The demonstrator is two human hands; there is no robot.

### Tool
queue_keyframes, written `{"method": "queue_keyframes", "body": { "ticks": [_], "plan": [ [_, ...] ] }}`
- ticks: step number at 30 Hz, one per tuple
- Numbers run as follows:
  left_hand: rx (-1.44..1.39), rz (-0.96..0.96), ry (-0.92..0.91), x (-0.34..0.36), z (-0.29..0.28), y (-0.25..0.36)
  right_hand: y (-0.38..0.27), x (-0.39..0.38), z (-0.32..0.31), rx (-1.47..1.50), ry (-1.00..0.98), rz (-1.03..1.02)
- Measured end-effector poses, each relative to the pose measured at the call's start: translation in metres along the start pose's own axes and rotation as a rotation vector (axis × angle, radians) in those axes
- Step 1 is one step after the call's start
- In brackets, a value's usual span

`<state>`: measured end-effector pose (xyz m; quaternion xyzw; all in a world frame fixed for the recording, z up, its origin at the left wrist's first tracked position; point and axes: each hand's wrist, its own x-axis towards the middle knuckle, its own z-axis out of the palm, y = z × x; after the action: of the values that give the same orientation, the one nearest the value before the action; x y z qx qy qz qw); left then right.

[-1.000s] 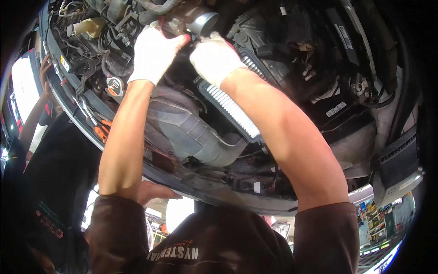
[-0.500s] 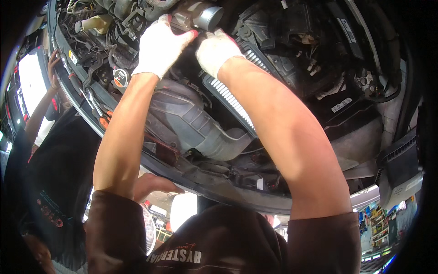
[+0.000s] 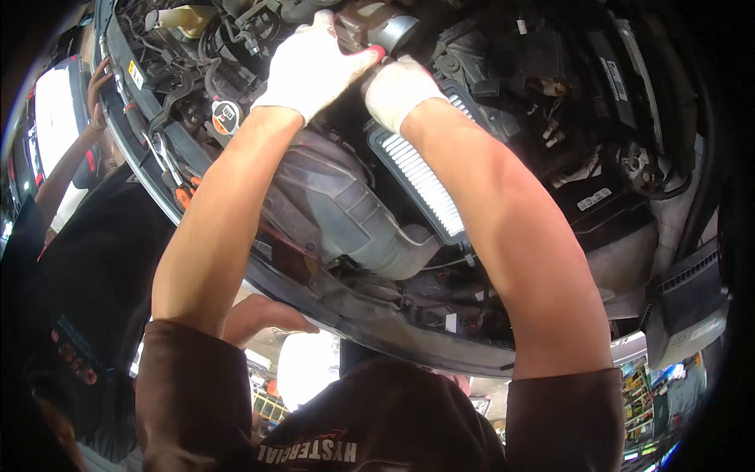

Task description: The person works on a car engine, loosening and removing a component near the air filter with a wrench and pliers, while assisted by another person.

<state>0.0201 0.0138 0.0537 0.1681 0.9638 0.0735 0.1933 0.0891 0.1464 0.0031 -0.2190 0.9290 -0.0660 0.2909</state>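
Observation:
Both my hands, in white gloves with pinkish-red fingertips, are beside a silver metal cylinder [image 3: 395, 33] on the engine. My left hand [image 3: 311, 71] lies just left of it, with a finger pointing away from me and the thumb stretched right; they are apart with nothing seen between them. Below the cylinder, my right hand [image 3: 399, 88] has its fingers curled inward near my left thumb. Its fingertips and whatever they hold are hidden. Beneath my right wrist lies a white pleated air filter [image 3: 413, 173] in a dark frame.
A grey plastic air duct [image 3: 338, 200] runs below my hands, with a radiator cap [image 3: 226, 118] to its left. Orange-handled tools [image 3: 185, 193] rest along the front edge. Another person's hand [image 3: 98, 86] touches that edge. A black ribbed housing [image 3: 686, 307] stands at right.
The whole view has shifted, so the engine parts appear farther right. My hands stay beside the metal cylinder in nearly the same pose.

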Motion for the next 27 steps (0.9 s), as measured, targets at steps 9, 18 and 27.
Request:
{"method": "queue_keyframes", "body": {
  "ticks": [9, 18, 27],
  "plan": [
    [-0.013, 0.014, 0.045, 0.003, 0.013, -0.001, -0.003, 0.001, 0.009, -0.008, 0.111, -0.024],
    [-0.050, 0.043, 0.088, -0.003, 0.020, 0.001, -0.001, 0.011, 0.022, 0.250, 0.176, 0.044],
    [-0.089, 0.095, 0.075, -0.013, 0.015, 0.007, 0.002, 0.009, 0.036, 0.452, 0.308, 0.125]
  ]
}}
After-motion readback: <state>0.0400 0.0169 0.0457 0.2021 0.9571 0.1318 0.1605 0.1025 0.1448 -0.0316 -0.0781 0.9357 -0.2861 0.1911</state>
